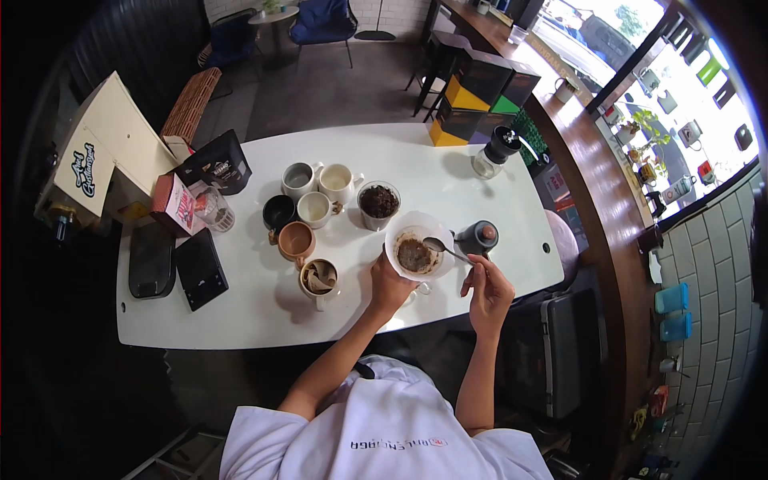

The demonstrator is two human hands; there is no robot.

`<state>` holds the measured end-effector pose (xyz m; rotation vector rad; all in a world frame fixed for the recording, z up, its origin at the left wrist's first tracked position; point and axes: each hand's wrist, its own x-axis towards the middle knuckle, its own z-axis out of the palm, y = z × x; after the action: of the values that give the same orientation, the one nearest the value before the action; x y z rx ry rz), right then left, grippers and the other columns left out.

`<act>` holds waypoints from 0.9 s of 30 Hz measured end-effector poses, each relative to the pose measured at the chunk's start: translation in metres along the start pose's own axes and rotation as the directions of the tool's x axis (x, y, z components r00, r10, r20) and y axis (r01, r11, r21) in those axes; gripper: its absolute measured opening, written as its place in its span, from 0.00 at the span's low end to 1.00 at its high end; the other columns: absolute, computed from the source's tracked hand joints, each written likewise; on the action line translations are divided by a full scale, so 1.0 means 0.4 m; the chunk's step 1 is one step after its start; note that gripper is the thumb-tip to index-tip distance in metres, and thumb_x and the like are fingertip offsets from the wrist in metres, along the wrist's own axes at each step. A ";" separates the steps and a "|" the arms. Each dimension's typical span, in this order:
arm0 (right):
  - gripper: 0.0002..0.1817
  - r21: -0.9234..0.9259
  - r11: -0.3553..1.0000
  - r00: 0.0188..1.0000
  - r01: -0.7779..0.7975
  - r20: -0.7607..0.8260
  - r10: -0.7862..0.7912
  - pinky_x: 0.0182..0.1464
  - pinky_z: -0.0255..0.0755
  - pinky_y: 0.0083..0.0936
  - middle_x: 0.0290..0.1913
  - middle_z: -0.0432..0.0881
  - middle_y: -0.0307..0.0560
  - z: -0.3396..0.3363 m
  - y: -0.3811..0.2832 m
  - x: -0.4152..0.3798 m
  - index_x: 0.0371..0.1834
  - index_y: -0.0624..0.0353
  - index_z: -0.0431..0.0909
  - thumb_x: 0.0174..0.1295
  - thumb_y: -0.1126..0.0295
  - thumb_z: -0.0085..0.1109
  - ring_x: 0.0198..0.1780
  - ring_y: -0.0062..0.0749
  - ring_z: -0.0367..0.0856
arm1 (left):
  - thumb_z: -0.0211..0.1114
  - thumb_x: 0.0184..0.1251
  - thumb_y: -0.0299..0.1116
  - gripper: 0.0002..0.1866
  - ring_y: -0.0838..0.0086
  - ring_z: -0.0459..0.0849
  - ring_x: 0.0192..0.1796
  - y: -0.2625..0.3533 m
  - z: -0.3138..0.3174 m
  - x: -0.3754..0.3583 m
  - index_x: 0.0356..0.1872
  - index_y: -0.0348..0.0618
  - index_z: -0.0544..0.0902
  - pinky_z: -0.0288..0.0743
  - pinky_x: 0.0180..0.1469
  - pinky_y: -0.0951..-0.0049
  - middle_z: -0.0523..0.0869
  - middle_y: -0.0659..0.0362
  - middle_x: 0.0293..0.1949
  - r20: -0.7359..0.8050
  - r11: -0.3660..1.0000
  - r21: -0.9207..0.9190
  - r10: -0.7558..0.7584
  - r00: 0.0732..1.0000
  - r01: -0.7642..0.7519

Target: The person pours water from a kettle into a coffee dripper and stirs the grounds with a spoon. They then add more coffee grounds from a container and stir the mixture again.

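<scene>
My left hand (390, 285) is wrapped round the near left side of a white coffee dripper (433, 226) with wet brown coffee grounds (414, 255) inside. Pinched in my right hand (489, 290) is a metal spoon (450, 251), its bowl end over the dripper's right inner wall, near the grounds. Under the dripper, a glass handle (423, 289) shows; the vessel it belongs to is mostly hidden. Just behind stands a clear cup (378, 205) filled with dark, crumbly material. A dark, lidded pot with a brown knob (484, 231) sits right of the dripper.
Several mugs, including a brown one (297, 239) and one with folded paper inside (319, 277), stand left on the white table (352, 318). A scale-like black slab (202, 270) and cream machine (120, 152) are farther left. A hand grinder (498, 152) stands back right.
</scene>
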<state>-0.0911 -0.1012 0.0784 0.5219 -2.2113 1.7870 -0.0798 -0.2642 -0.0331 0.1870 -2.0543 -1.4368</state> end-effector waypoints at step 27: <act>0.11 0.124 0.990 0.998 -0.061 0.041 0.056 0.29 0.73 0.18 0.30 0.83 0.45 0.034 0.046 -0.042 0.52 0.71 0.82 0.75 0.79 0.52 0.26 0.19 0.81 | 0.85 0.38 0.29 0.27 0.62 0.91 0.43 -0.016 0.001 0.000 0.45 0.37 0.85 0.84 0.46 0.64 0.91 0.53 0.40 -0.025 1.000 -0.010 0.007 1.000 -0.007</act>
<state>-0.0832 -0.1089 0.0521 0.5250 -2.1699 1.9720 -0.0815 -0.2664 -0.0389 0.1922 -2.0253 -1.4335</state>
